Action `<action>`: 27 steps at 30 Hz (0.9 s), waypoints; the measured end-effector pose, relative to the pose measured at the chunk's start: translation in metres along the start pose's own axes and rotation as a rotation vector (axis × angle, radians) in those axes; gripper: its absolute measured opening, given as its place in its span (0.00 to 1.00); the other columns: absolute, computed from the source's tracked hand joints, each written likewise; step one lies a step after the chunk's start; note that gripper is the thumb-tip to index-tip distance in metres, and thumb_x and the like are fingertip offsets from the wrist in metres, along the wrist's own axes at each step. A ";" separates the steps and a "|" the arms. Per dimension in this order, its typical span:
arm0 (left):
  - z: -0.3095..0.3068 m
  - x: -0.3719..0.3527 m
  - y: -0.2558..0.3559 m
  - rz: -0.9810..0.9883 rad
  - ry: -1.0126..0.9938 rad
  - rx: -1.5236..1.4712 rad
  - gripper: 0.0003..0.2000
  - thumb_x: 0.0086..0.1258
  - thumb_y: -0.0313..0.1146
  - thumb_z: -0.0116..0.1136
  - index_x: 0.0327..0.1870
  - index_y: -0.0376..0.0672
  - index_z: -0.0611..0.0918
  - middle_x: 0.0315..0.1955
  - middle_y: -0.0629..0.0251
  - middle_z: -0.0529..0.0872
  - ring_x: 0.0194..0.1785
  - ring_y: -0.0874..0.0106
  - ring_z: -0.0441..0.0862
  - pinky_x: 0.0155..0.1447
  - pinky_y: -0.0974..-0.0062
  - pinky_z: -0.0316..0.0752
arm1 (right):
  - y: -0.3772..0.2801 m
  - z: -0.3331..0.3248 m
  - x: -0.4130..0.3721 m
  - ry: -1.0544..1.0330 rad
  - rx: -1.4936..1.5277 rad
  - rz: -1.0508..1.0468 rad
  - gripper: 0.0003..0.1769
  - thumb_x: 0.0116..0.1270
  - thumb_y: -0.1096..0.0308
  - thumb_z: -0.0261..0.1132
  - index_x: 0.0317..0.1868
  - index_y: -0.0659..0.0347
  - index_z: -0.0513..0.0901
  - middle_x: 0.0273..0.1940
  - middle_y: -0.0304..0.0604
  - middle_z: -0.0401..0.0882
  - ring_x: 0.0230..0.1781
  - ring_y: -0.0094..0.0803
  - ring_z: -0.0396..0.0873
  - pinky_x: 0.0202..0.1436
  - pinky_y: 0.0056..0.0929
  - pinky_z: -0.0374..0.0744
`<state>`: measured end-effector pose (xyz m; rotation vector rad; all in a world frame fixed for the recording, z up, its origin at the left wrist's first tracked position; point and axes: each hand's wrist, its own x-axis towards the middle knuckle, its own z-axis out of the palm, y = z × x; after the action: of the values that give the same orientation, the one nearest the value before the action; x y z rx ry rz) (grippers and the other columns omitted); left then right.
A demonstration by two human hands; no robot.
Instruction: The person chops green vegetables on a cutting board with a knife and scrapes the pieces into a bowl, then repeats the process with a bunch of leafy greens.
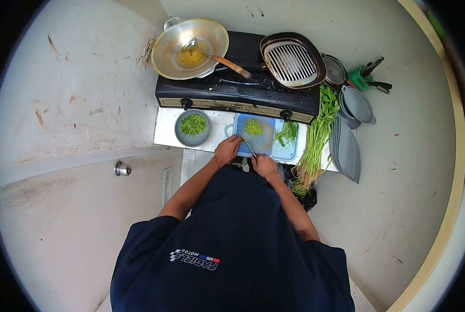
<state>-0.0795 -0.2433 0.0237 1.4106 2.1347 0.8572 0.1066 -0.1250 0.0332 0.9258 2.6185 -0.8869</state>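
Right grip: the right hand (264,165) is closed around the handle of a knife (247,144), whose blade slants over the cutting board (266,143).
Left grip: the left hand (227,151) lies on the board's near left corner, just beside the blade. Whether its fingers hold anything cannot be told.
Greens: chopped greens (253,127) are heaped at the board's far middle, with uncut stalks (287,133) on its right part.
Risk, cut: the two hands are close together, so a slipping blade would likely meet the left fingers.
Risk, knock: behind the board stands the stove (232,91). The spatula (219,58) in the wok (176,41) juts toward the board, and a raised arm could tip it.
Desk: a narrow pale desk (164,130) carries a bowl (193,128) of cut greens left of the board and a long leafy bunch (315,143) to its right. Grey plates (347,151) lie beyond the bunch.
Room: scuffed pale walls stand close on both sides of the board. A door knob (122,168) is well to its left.
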 end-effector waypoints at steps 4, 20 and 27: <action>0.000 0.001 -0.001 0.020 0.005 -0.004 0.09 0.75 0.28 0.55 0.51 0.42 0.83 0.44 0.55 0.83 0.45 0.49 0.85 0.49 0.54 0.82 | -0.003 -0.003 0.001 -0.003 0.008 0.030 0.25 0.77 0.51 0.58 0.40 0.67 0.88 0.33 0.68 0.85 0.38 0.65 0.86 0.49 0.58 0.83; -0.006 0.002 0.003 0.023 -0.011 0.048 0.09 0.73 0.29 0.58 0.51 0.42 0.84 0.41 0.57 0.83 0.44 0.51 0.85 0.48 0.56 0.82 | -0.015 0.002 0.017 0.032 0.009 -0.021 0.26 0.77 0.50 0.58 0.38 0.68 0.88 0.35 0.69 0.85 0.40 0.66 0.85 0.51 0.58 0.83; -0.001 0.002 -0.003 0.014 0.017 0.006 0.07 0.74 0.29 0.57 0.49 0.43 0.83 0.41 0.57 0.83 0.43 0.50 0.85 0.48 0.55 0.82 | 0.001 0.000 0.002 0.008 0.005 0.012 0.25 0.76 0.50 0.59 0.39 0.66 0.88 0.36 0.69 0.85 0.39 0.65 0.85 0.50 0.57 0.83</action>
<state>-0.0823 -0.2428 0.0224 1.4282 2.1444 0.8718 0.1055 -0.1232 0.0320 0.9478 2.6153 -0.8895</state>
